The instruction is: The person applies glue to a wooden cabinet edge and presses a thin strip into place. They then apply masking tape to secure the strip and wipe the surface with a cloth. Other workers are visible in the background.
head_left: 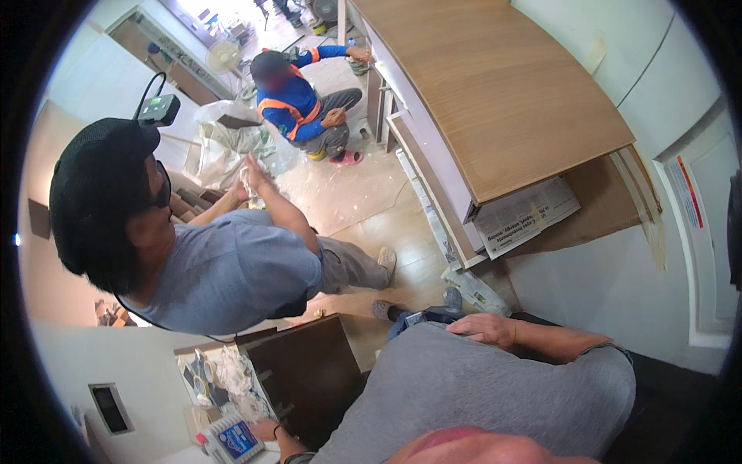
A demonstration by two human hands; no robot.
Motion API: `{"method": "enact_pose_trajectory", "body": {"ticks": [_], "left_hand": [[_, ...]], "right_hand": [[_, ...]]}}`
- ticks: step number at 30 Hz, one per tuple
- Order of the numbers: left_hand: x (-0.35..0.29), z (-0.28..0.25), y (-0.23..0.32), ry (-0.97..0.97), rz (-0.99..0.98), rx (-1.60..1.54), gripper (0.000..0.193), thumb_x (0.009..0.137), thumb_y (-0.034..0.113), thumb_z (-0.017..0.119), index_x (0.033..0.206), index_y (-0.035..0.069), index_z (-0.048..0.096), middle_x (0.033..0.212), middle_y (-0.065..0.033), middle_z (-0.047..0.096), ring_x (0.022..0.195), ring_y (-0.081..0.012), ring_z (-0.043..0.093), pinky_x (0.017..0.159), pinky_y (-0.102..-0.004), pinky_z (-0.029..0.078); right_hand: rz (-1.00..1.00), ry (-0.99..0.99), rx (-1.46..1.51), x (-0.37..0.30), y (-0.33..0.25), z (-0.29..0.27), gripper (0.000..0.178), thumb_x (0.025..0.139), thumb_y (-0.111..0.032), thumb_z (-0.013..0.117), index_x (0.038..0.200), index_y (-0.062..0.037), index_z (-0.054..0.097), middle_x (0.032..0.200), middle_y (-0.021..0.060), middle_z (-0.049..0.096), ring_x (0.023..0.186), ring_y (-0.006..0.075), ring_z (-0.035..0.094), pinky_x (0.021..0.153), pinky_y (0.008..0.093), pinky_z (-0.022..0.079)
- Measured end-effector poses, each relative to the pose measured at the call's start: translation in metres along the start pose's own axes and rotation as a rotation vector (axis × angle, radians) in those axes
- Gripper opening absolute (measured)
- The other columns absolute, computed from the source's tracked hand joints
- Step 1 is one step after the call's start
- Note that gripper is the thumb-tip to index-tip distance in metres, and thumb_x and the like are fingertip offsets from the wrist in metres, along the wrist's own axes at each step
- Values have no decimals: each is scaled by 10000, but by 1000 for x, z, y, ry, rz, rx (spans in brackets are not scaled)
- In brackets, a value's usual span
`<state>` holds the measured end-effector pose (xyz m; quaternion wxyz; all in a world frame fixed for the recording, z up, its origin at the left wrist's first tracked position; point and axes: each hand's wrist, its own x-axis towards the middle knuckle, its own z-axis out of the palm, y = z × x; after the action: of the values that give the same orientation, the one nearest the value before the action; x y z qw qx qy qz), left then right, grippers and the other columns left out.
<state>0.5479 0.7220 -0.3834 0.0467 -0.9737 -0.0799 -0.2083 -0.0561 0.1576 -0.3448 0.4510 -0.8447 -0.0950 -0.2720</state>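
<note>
My right hand (485,330) lies against the front of my grey shirt (479,387), its fingers stretched out and holding nothing I can see. Low on the left, my left hand (267,430) is beside a white plastic jug (232,438) with a blue label and a red cap. Its fingers are mostly hidden, so a grip on the jug cannot be made out. Just beyond stands a tray-like surface with crumpled white rags (236,375) and rolls of tape (202,383). A dark brown cabinet panel (309,375) rises next to it.
A person in a grey shirt (232,263) stands at left, hands together around whitish material. Farther off, another in an orange-striped vest (297,108) crouches by a long wood-topped counter (502,85). Newspaper (529,220) hangs beneath its end. Plastic-covered bundles (232,143) and a fan (224,56) stand behind.
</note>
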Motion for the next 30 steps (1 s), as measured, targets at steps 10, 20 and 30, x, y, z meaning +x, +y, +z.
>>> {"method": "enact_pose_trajectory", "body": {"ticks": [10, 20, 30], "left_hand": [[-257, -80, 187, -458, 762, -379, 240, 868, 137, 675, 1073, 30, 742, 1067, -189, 717, 1025, -380, 677, 933, -459, 534], [-336, 54, 149, -1283, 316, -512, 394, 949, 325, 695, 1223, 44, 719, 971, -114, 774, 766, -172, 738, 731, -338, 579], [-320, 54, 141, -1275, -121, -771, 304, 996, 258, 660, 1197, 34, 698, 881, -39, 709, 705, -135, 684, 561, -282, 517]], "right_hand": [[233, -360, -90, 11, -12, -91, 753, 824, -398, 777, 1465, -149, 471, 1413, 174, 574, 1250, 320, 594, 975, 431, 492], [175, 123, -90, 154, -30, -88, 322, 772, -253, 885, 1012, -91, 743, 812, 62, 695, 690, 233, 653, 631, 336, 521], [-331, 437, -81, 260, -104, -103, 557, 782, -407, 884, 538, -105, 484, 519, -35, 380, 414, 100, 377, 387, 257, 244]]}}
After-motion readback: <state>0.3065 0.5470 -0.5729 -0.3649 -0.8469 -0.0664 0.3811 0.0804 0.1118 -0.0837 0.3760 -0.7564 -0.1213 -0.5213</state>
